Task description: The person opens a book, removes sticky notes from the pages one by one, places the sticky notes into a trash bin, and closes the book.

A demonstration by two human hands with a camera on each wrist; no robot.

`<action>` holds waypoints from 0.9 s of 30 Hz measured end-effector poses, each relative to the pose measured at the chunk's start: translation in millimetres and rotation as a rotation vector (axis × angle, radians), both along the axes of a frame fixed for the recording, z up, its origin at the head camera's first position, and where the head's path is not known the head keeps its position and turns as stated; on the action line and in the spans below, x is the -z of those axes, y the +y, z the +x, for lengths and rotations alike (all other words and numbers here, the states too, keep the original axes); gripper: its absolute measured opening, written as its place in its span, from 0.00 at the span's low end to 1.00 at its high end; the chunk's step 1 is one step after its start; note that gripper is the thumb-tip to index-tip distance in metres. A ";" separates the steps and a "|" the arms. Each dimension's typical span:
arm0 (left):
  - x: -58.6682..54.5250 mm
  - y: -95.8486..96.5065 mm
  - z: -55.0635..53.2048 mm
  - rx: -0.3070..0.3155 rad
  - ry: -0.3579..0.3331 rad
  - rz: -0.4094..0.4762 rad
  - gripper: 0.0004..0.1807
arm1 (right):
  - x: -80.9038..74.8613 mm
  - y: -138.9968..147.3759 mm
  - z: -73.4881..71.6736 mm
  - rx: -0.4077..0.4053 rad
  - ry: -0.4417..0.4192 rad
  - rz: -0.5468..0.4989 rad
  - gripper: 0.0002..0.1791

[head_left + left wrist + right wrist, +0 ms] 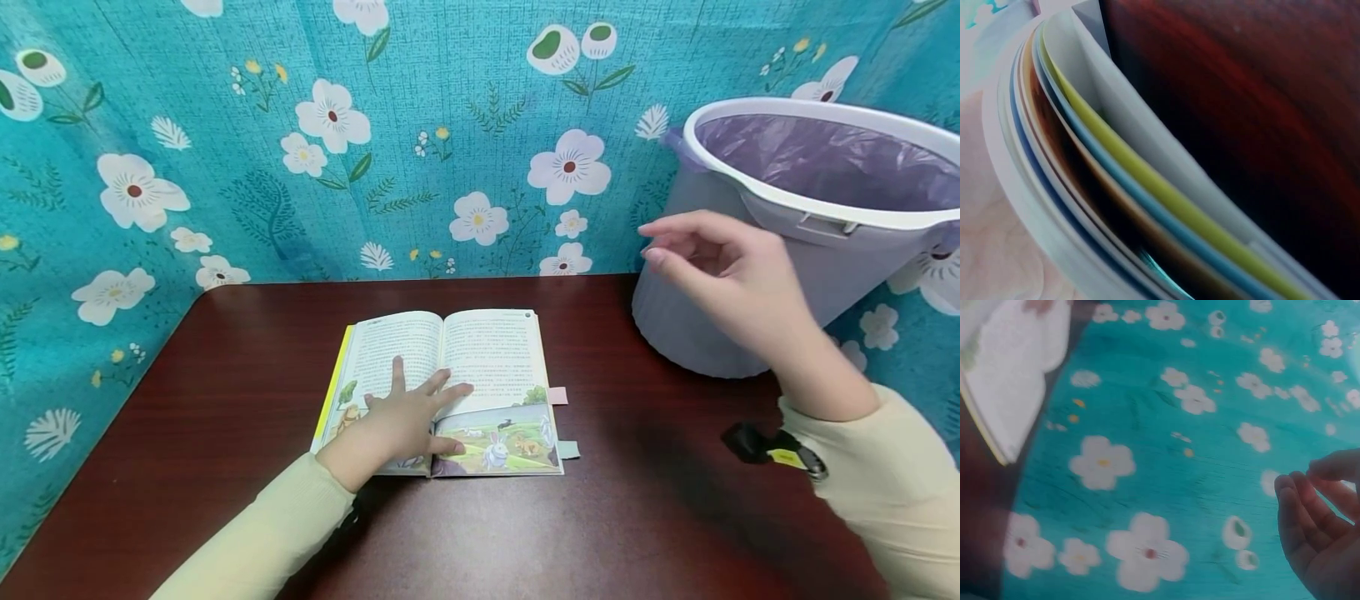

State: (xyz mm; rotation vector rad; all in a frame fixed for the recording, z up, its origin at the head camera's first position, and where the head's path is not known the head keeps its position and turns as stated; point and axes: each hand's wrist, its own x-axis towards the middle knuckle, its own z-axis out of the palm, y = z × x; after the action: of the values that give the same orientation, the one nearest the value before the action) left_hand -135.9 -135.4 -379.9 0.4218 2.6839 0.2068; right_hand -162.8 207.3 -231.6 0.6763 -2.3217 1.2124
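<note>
An open picture book [491, 350] lies on the dark wooden table, with text above and painted rabbits along the bottom of its right page. Spread fingers of my left hand [393, 425] rest across the lower middle of the pages. Close up, the left wrist view shows the curved page edges [1147, 181]. My right hand [738, 271] is raised in front of a grey bin [697, 308], its fingers loosely bent and thumb near the fingertips. Nothing is visible between them. The right wrist view catches this hand [1325, 531] against the flowered cloth.
A pink tab [558, 396] and a pale green tab [568, 450] stick out from the book's right edge. Inside the bin's white rim [847, 200] hangs a purple bag [817, 158]. Teal flowered cloth [420, 100] hangs behind the table [247, 375].
</note>
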 end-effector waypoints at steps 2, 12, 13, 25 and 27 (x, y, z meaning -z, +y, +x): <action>0.2 -0.5 0.3 -0.001 -0.001 0.003 0.45 | 9.7 -4.3 -4.5 -0.025 -0.057 -0.010 0.13; 0.8 -2.9 1.3 -0.001 0.006 0.007 0.45 | 64.4 -31.4 -29.1 -0.175 -0.317 0.034 0.11; 0.6 -3.0 1.3 -0.001 0.007 0.008 0.45 | 71.6 -34.2 -31.6 -0.188 -0.351 0.045 0.11; 2.7 -2.2 -0.8 0.002 0.015 -0.001 0.45 | 136.7 -61.7 -47.1 -0.264 -0.638 0.187 0.12; 2.7 -2.3 -1.0 -0.001 0.016 -0.002 0.45 | 142.0 -63.1 -49.6 -0.262 -0.653 0.205 0.12</action>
State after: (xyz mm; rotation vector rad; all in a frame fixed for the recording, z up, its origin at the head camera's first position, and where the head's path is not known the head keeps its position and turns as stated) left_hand -136.9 -137.7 -382.6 0.4229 2.6999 0.2021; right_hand -212.4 144.2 -373.6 0.7544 -2.9988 1.4940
